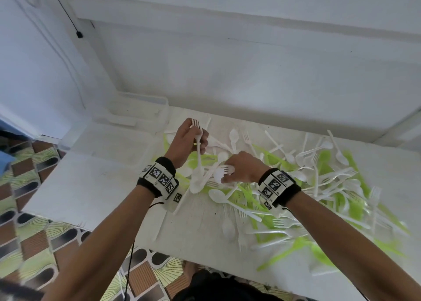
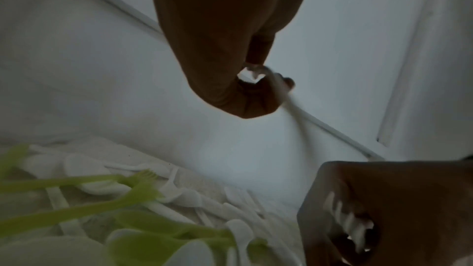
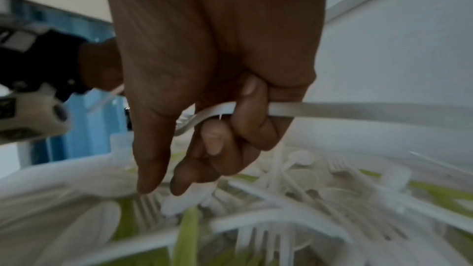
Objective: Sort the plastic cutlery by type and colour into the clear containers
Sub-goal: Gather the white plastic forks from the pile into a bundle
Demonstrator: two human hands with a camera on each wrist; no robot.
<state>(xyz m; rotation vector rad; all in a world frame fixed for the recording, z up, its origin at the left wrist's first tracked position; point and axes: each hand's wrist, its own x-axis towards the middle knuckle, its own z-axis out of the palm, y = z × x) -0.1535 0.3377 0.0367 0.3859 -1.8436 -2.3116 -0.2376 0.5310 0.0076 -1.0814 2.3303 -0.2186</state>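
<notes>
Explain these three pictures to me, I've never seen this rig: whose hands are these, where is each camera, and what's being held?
No machine: a person sorts with bare hands, wearing marker-covered wristbands. The wide picture comes from a head camera looking down; the other two come from cameras on each wrist, looking along the fingers. On the white table lies a heap of white and green plastic cutlery, with clear containers at the far left. The left hand grips a white fork; the right hand holds another white fork.
</notes>
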